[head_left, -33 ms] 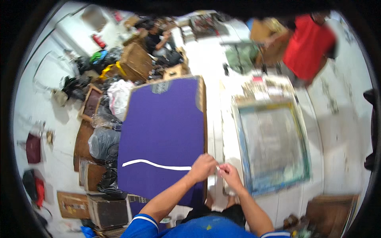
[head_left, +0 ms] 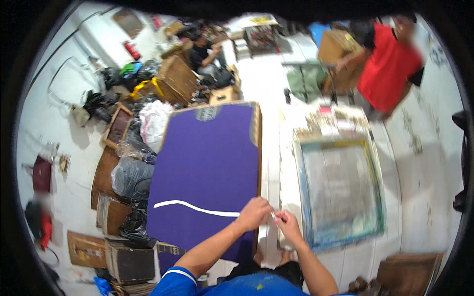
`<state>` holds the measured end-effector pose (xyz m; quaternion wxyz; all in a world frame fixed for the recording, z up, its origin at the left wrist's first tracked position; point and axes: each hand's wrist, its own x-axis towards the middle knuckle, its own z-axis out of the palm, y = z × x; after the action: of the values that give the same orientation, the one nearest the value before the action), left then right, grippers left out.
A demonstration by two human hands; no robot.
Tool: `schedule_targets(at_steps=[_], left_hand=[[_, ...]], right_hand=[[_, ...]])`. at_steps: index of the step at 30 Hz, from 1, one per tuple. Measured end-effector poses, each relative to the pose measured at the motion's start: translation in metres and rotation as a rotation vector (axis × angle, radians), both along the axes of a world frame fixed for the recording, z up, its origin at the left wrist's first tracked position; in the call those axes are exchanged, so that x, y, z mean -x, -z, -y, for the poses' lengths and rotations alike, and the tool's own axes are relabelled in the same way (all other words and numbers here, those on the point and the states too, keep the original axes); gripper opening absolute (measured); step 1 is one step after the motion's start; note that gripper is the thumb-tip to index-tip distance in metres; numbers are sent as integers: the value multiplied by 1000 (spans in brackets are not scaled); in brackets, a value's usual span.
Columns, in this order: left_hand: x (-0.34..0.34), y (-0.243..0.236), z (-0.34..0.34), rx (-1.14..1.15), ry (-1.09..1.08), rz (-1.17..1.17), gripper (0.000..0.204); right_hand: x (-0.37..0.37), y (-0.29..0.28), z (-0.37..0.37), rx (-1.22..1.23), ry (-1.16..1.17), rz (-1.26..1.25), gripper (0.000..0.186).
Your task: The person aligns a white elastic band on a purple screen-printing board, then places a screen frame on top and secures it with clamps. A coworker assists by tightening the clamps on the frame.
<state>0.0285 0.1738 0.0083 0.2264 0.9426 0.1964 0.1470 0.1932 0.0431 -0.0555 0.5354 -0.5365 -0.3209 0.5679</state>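
A purple cloth panel (head_left: 207, 158) lies flat on a long board in front of me. A narrow white strip (head_left: 192, 208) runs in a gentle wave across its near part, and its right end meets my left hand. My left hand (head_left: 254, 214) is closed, at the panel's right edge. Just right of it, past that edge, my right hand (head_left: 288, 225) is pinched shut. Between the fingertips of both hands is a small whitish piece (head_left: 272, 215), too small to name. My left fingers hide part of it.
At the right lies a paint-stained screen frame (head_left: 340, 187). Plastic bags (head_left: 132, 178) and wooden boxes line the panel's left side. A person in a red top (head_left: 385, 74) stands at the far right; another person (head_left: 203, 54) sits at the back. Wooden boards (head_left: 410, 274) lean at the lower right.
The whole view has shifted slightly, with the far things now lower and a little further right. My hands keep nearly the same place and hold at the panel's edge.
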Motion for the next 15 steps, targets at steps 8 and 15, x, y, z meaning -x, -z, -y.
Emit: schedule_targets(at_steps=[8, 15], left_hand=[[14, 0, -6, -55, 14, 52, 16], [21, 6, 4, 21, -16, 52, 12]], right_hand=[[-8, -12, -14, -9, -40, 27, 18], [-2, -25, -7, -149, -149, 419, 29]])
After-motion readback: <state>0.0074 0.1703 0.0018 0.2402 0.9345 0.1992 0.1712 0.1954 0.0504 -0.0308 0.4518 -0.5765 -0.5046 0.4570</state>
